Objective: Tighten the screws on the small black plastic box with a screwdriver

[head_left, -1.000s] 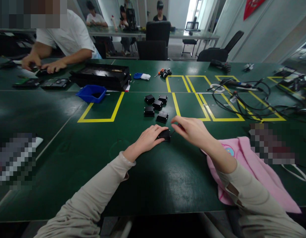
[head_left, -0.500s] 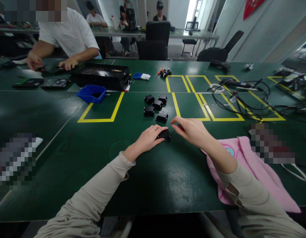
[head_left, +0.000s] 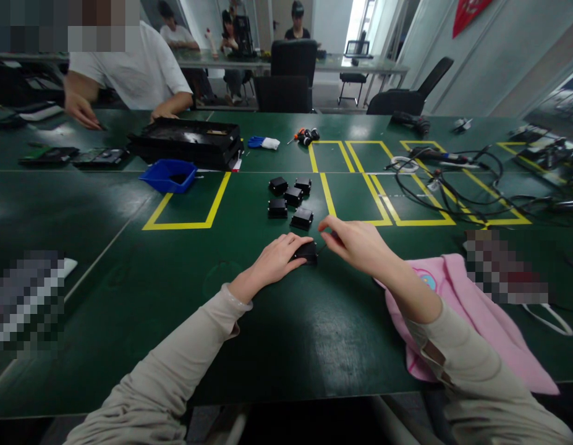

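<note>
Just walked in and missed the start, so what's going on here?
The person's left hand holds a small black box on the green table. Close beside it, the right hand pinches a thin dark thing, too small to name. Five similar boxes sit just beyond, and a pink cloth lies off to the right.

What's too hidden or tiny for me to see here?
In the head view:
Nearest black box, left part: covered by the left hand.
What, if anything, the right hand holds: hidden by its fingers.
Part of the pink cloth: behind the right sleeve.
</note>
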Demonstrator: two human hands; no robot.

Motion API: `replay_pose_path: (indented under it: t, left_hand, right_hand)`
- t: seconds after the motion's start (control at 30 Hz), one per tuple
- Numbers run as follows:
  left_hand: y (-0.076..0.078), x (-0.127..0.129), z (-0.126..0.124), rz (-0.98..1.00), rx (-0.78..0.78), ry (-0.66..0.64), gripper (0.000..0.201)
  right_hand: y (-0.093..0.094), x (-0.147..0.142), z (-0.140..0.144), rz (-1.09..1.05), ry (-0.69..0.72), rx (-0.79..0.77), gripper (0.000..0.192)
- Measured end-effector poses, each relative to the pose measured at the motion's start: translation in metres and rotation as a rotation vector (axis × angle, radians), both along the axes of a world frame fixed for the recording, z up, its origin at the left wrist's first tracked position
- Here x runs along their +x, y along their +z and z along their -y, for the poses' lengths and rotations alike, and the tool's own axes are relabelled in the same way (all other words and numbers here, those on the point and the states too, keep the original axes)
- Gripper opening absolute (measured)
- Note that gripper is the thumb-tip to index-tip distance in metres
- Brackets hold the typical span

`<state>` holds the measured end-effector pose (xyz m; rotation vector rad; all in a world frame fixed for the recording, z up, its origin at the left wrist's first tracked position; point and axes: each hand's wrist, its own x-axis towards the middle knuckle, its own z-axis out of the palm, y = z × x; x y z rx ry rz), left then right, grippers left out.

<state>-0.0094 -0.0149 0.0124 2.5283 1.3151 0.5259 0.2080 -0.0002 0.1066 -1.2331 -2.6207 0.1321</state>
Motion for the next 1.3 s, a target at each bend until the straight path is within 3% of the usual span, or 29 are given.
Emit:
replay_pose_path:
  t: [1.3]
  left_hand:
    - [-0.0031, 0.0007, -0.0014, -0.004, 0.037, -0.011, 0.046]
  right_hand:
    - [0.0004, 0.0007, -0.0008, 0.011, 0.009, -0.042, 0.031]
